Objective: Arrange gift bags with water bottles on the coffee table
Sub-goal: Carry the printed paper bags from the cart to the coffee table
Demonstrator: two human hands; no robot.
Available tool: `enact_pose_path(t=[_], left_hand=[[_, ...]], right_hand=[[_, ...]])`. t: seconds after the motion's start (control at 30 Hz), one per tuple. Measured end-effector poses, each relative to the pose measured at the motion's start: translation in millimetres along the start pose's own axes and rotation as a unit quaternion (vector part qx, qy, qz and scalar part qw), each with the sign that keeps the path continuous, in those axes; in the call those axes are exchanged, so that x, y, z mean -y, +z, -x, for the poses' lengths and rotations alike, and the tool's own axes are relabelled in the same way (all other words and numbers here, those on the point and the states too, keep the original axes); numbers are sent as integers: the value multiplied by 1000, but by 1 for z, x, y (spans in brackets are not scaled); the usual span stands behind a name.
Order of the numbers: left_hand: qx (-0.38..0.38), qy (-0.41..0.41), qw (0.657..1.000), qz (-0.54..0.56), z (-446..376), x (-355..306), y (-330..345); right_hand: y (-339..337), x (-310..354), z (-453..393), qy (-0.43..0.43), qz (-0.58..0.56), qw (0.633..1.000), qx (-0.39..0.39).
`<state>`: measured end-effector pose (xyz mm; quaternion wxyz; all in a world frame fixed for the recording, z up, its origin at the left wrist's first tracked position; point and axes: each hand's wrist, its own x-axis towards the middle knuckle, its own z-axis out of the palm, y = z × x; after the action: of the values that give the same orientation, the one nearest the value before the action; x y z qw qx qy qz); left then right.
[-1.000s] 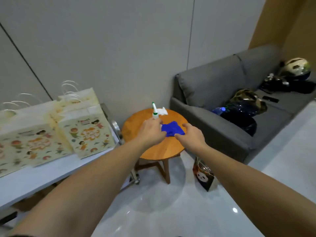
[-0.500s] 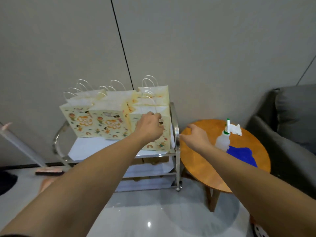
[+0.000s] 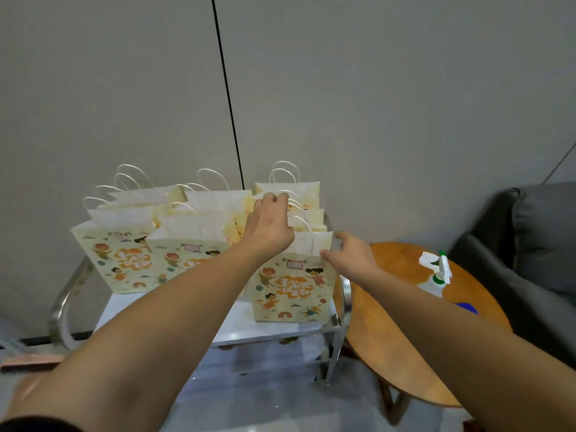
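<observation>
Reaching over a steel cart (image 3: 338, 325), a person's left hand (image 3: 268, 226) curls round the white handles of the far-right gift bags (image 3: 293, 282), while the right hand (image 3: 350, 258) hovers spread beside the near bag's rim. Gripping several handles together could drag neighbouring bags over. Half a second earlier the left hand sat lower, on the near bag; the coffee table (image 3: 392, 332) waits to the right.
</observation>
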<state>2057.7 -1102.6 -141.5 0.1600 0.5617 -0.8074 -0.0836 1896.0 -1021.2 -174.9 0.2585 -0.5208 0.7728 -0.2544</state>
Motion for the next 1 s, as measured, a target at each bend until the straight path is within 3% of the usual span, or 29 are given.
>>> enact_pose_path(t=[0.27,0.5,0.8,1.0], left_hand=[[3,84,996,-6,-46,3,27],[-34,78,995,46,-52,2,48],[-90,102,990,28,-32,1,40],[-63,54,993,80,21,-12,12]], right_hand=[[19,1,-32,55,-18,998,-21],[43,-11,-40,121,-146,982,-9],[63,-16,-18,138,-205,969,-4],[59,-23,34,138,-263,955,11]])
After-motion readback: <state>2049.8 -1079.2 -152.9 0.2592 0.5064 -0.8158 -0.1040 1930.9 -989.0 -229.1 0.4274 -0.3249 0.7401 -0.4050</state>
